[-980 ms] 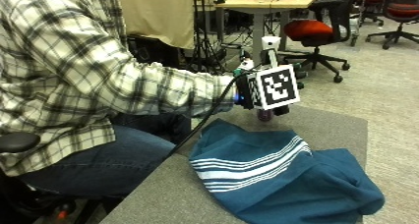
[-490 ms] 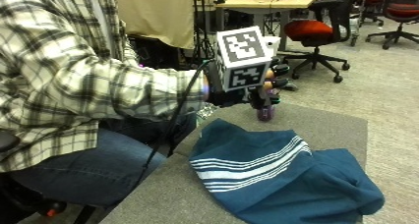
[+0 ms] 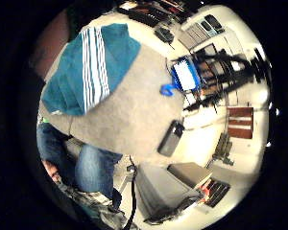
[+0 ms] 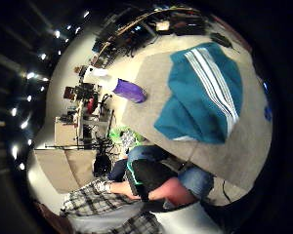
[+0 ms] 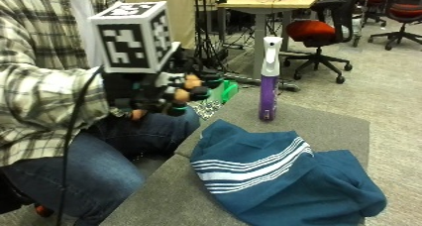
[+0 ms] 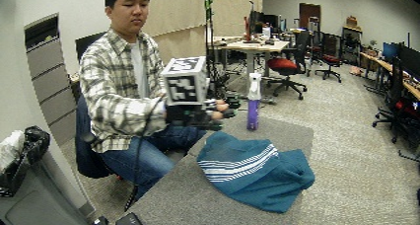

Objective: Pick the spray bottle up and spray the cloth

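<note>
On the grey worktop (image 5: 316,124) that fills the lower right of the outside view, the largest thing is the cloth (image 5: 284,179), a teal towel with white stripes lying rumpled in loose folds at lower centre. It looks soft and limp, and should take spray where it lies.

Behind it, toward the far edge of the worktop at upper centre of the frame, stands the spray bottle (image 5: 269,80), upright, apart from the cloth and untouched. Its body is purple and slim, its trigger head white. It is probably light, stiff plastic, smooth enough to slip, and tall enough to tip if knocked. The sensible hold would be around the neck just under the head, with a finger on the trigger.

The gloved right hand (image 5: 161,92) hangs in the air at the left of the frame, off the near edge of the worktop and well short of the bottle. Its fingers are loosely curled and hold nothing. I cannot make out the bare hand. So the pick-up is not yet begun, and the reach across to the bottle comes next, by my reading.

The worktop has a dull, felt-like surface that should keep the bottle from sliding. The room is an office with grey carpet; a red chair (image 5: 313,30) and a wooden desk (image 5: 264,0) stand at the upper right.
</note>
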A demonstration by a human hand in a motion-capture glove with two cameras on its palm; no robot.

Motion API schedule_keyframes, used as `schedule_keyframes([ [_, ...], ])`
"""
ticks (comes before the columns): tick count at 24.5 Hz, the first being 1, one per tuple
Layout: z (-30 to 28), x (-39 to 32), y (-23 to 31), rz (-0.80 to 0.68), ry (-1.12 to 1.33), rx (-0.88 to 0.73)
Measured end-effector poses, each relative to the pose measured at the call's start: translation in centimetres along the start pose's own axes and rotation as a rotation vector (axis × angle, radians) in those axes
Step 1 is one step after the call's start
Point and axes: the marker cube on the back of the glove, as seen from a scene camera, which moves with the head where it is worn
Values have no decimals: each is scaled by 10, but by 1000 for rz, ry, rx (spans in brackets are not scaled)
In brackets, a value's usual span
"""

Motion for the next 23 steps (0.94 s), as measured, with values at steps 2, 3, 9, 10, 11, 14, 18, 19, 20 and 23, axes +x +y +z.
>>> schedule_keyframes([
  [2,1,7,44,73,35,40],
  [3,3,8,67,109,45,57],
  [9,26,-13,188,220,48,113],
  [10,30,-19,203,227,53,127],
  [11,34,-25,216,231,59,139],
  [14,43,-44,247,238,71,156],
  [18,49,-61,267,224,79,160],
  [19,49,-62,269,217,79,160],
  [20,49,-64,270,212,80,159],
  [23,49,-66,273,211,80,157],
])
